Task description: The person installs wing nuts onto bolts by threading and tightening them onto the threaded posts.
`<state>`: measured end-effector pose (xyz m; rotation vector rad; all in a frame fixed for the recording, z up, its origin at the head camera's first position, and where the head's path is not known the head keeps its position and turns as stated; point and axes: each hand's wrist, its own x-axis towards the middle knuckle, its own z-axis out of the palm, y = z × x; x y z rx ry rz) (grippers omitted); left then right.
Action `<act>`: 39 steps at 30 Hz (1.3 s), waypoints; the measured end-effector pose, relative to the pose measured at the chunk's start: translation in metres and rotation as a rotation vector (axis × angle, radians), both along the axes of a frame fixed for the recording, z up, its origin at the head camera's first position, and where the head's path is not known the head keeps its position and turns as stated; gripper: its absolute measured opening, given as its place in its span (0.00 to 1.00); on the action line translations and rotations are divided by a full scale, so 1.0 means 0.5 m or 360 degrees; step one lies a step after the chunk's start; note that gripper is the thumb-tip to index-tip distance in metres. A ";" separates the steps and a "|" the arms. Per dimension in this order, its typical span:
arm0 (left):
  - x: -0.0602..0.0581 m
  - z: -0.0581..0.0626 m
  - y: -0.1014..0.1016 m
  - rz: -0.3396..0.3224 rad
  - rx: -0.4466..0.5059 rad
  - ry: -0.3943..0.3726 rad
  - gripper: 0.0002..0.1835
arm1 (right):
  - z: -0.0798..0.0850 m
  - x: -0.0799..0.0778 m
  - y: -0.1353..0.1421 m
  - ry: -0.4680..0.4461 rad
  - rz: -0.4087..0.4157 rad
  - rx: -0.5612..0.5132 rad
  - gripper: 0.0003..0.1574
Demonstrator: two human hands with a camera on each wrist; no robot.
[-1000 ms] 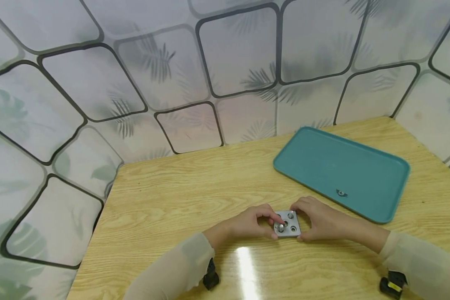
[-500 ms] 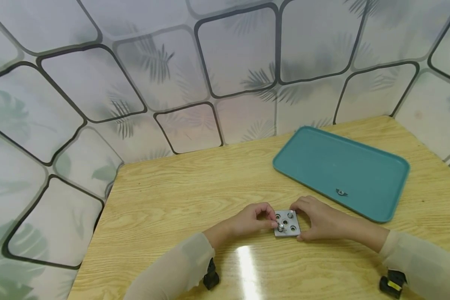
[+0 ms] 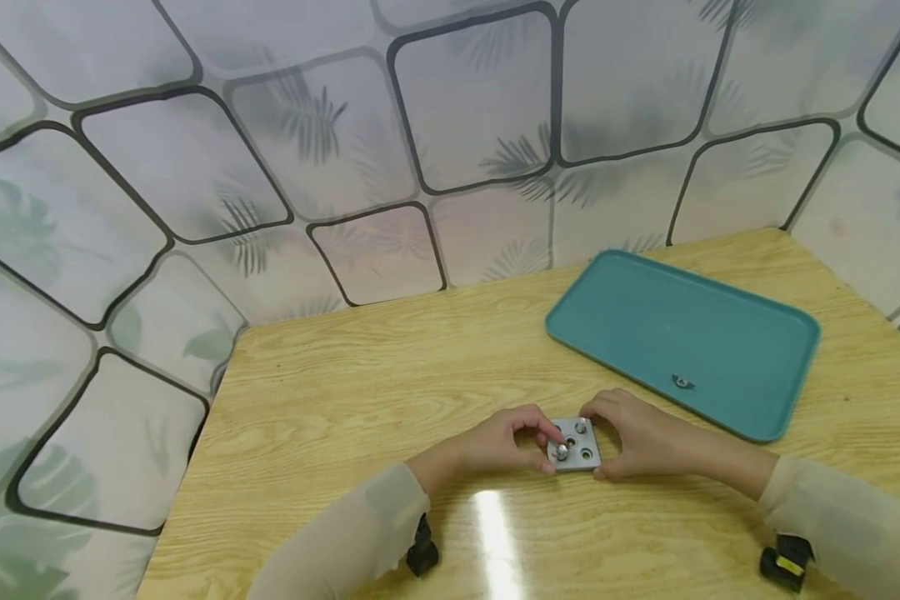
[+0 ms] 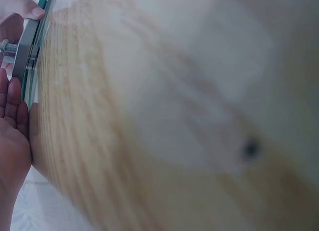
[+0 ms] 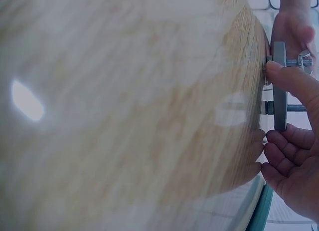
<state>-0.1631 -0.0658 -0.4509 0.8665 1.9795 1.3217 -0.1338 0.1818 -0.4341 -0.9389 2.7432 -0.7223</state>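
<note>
A small square metal plate (image 3: 577,463) with several holes lies between both hands, low over the table. Two bolts stick up through it, as the right wrist view shows: one bare bolt (image 5: 297,108) and one carrying a wing nut (image 5: 304,60). My left hand (image 3: 487,442) works at that wing nut, index finger curved along its far side and thumb low by the plate's near left corner. My right hand (image 3: 648,437) grips the plate's right edge, thumb at the near corner and fingers at the far one. Bolt heads (image 5: 269,108) show under the plate.
A teal tray (image 3: 682,321) lies at the back right of the wood-grain table (image 3: 345,400). On the tray, near its front edge, is another wing nut (image 3: 682,382). A patterned wall covering (image 3: 487,233) rises behind the table.
The left hand's index finger and thumb pinched together at the wing nut half a second ago; now they are apart again, the index finger swept past its far side. The right hand stays put.
</note>
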 end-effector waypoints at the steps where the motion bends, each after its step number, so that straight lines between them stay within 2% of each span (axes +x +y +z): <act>1: 0.000 0.000 0.001 0.0004 -0.0010 0.0015 0.17 | 0.001 0.000 0.000 -0.0003 -0.0002 0.0001 0.38; 7: 0.001 0.000 0.004 0.0070 -0.0038 0.0047 0.13 | 0.003 -0.002 0.000 -0.0009 -0.0002 0.0000 0.39; 16: -0.002 0.000 0.006 0.0178 0.0055 -0.0058 0.11 | 0.001 -0.003 -0.001 0.0013 0.0013 -0.0012 0.39; 22: -0.003 -0.002 0.007 0.0128 0.0067 -0.0051 0.07 | 0.000 -0.003 0.001 0.0028 0.0014 -0.0008 0.39; 27: -0.003 -0.002 0.004 0.0086 0.0109 -0.0052 0.09 | 0.000 -0.004 0.002 0.0031 0.0017 -0.0006 0.39; 34: 0.002 0.000 0.000 -0.0027 0.0052 0.0105 0.18 | 0.005 -0.001 0.000 0.0003 0.0018 -0.0006 0.38; 39: 0.004 -0.004 0.000 -0.0006 0.0029 0.0110 0.14 | 0.005 0.000 -0.001 -0.0016 0.0013 0.0016 0.39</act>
